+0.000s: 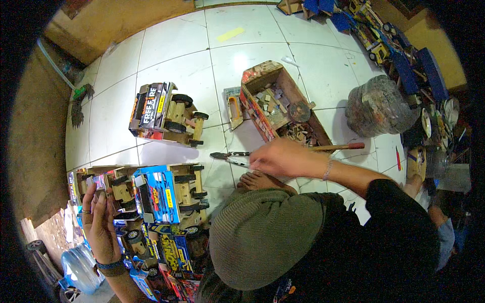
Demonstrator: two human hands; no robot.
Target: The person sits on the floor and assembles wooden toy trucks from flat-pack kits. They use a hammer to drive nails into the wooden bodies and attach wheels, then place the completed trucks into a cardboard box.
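My left hand [102,222] is at the left, its fingers stretched out beside a row of toy trucks; whether they touch one is unclear. Nearest to it, a toy truck with a blue side panel [160,194] lies on its side, its wooden underside and black wheels showing. My right hand [285,157], wearing a bracelet, is curled around the handles of pliers [221,156] low over the tiled floor. The handle ends are hidden under the fingers. Just behind that hand, a wooden rod with a red end [355,146] sticks out to the right. A bare foot [260,182] is beside the hand.
A wooden box [258,115] holds wood scraps and a round piece. Another toy truck [151,108] lies tipped beyond the row. A small yellow-and-grey tool [235,112] sits by the box. To the right are a cloudy plastic container [380,106], a red pen-like stick [398,158] and blue-and-yellow toy trucks [376,50].
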